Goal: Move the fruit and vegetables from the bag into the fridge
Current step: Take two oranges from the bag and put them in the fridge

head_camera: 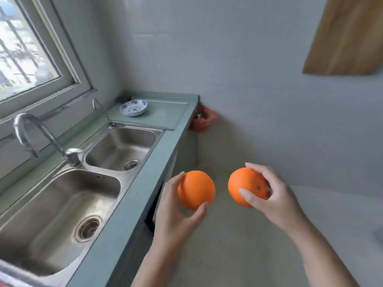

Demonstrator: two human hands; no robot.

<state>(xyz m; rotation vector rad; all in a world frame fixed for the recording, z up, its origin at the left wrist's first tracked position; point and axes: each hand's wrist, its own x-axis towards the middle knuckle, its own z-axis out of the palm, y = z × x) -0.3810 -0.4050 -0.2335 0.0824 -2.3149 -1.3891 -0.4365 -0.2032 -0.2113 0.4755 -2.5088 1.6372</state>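
Observation:
I hold two oranges in the air above the floor, to the right of the counter. My left hand (176, 212) grips one orange (196, 189) from below and the left, thumb and fingers curled round it. My right hand (271, 195) grips the other orange (244, 186) from the right, its stem end facing me. The two fruits hang about a hand's width apart. Neither a bag nor a fridge is in view.
A teal counter (132, 204) runs along the left with a steel double sink (62, 204) and tap (31, 129). A blue-and-white dish (133, 108) sits at its far end. A reddish object (204, 121) lies on the floor in the corner. A wooden board (344, 36) hangs upper right.

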